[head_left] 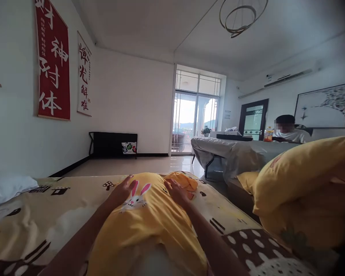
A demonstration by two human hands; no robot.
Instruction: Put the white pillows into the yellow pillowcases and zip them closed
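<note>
A yellow pillowcase (158,214) with a white rabbit print lies in front of me on the patterned bed sheet (71,214). It bulges over something full, and a pale patch shows at its near end. My left hand (125,190) rests against its far left side, beside the rabbit's ears, fingers apart. On the far right side lies my right hand (176,191), its fingers stretched over the cloth. Loose orange-yellow fabric (189,184) bunches just beyond the right hand. Parts of both hands' undersides are hidden.
More yellow bedding (304,180) is heaped at the right, and white cloth (10,188) lies at the left. Past the bed stands a table (212,147) under a plastic cover, with a person (293,132) behind it. A folded black table (112,143) leans by the wall.
</note>
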